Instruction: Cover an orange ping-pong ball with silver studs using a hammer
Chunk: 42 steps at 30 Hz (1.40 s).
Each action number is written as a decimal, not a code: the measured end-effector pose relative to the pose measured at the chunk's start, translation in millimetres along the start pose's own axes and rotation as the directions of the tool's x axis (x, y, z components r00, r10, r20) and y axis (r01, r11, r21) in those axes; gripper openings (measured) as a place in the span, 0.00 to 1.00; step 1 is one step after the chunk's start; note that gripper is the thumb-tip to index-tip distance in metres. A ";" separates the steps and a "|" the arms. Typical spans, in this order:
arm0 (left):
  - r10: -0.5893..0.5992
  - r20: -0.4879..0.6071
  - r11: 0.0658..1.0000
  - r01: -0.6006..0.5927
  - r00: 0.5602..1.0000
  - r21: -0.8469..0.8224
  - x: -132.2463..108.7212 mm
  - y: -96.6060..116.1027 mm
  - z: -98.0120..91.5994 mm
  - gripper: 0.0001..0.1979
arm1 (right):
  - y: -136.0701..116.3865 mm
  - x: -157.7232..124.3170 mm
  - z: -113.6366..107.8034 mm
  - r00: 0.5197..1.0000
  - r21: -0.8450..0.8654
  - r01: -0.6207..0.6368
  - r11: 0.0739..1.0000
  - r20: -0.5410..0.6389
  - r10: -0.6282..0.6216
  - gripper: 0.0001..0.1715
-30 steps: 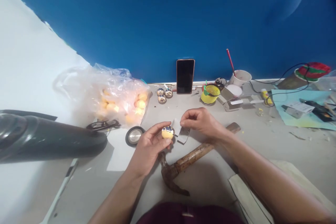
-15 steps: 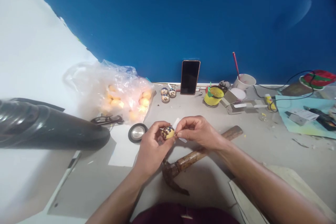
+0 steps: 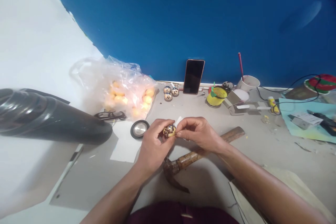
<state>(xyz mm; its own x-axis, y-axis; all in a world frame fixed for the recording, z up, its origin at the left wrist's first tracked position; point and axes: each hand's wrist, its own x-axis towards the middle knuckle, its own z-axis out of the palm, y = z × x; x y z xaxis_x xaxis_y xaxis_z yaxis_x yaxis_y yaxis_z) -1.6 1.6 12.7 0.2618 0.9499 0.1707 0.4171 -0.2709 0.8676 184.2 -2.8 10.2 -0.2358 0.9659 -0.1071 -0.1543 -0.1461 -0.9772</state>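
Between the thumb and fingers of my left hand (image 3: 156, 141) is a small yellow ball (image 3: 169, 131), partly covered with dark and shiny pieces. My right hand (image 3: 195, 133) is closed in a pinch at the ball's right side. Whatever its fingertips hold is too small to make out. Below both hands a claw hammer (image 3: 187, 160) lies slantwise on the table, its handle passing under my right wrist. Three shiny covered balls (image 3: 168, 96) sit together farther back.
A clear plastic bag of yellow balls (image 3: 118, 94) lies at back left, near a dark cylinder (image 3: 60, 119) and a round metal-centred disc (image 3: 139, 129). A phone (image 3: 193, 77) leans on the blue wall. Right of it stand a yellow cup (image 3: 215, 98) and a white cup (image 3: 248, 83).
The ball has turned a little in my left hand, showing more shiny pieces. My right fingertips stay at its side. The whole view has shifted slightly.
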 end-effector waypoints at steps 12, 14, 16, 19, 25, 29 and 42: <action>-0.033 -0.006 0.999 0.033 0.999 -0.018 -1.4 2.9 -1.4 0.15 | 2.5 0.8 -1.2 1.000 0.042 -0.019 0.999 -0.002 0.019 0.11; -0.041 -0.001 0.999 0.041 0.999 -0.026 -1.3 4.4 -1.6 0.15 | 2.7 1.4 -1.9 1.000 0.063 -0.029 0.998 0.002 0.029 0.13; -0.056 -0.003 0.998 0.056 0.998 -0.037 -1.3 6.1 -1.6 0.16 | 3.1 2.0 -2.6 0.999 0.081 -0.037 0.996 0.008 0.037 0.14; -0.070 -0.003 0.996 0.070 0.998 -0.047 -1.6 8.3 -1.7 0.15 | 3.6 2.7 -3.4 0.999 0.093 -0.045 0.995 0.021 0.043 0.16; -0.071 0.012 0.997 0.072 0.997 -0.025 -2.8 9.8 -2.5 0.16 | 1.5 2.6 -5.2 0.997 0.103 -0.072 0.992 0.044 0.068 0.17; -0.064 0.021 0.998 0.064 0.998 -0.014 -3.7 9.3 -2.3 0.15 | 1.4 2.2 -7.1 0.995 0.084 -0.079 0.993 0.059 0.075 0.14; -0.019 0.004 0.999 0.019 1.000 0.030 -6.4 12.1 -1.7 0.14 | -3.8 0.2 -2.2 0.999 -0.117 0.029 0.993 0.043 -0.024 0.07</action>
<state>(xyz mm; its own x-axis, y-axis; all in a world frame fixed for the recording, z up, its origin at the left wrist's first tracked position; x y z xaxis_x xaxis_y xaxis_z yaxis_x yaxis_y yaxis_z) 0.3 -7.5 22.9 0.2575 0.9542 0.1524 0.4479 -0.2576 0.8561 186.9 -1.6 13.4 -0.2725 0.9592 -0.0753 -0.0478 -0.0917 -0.9946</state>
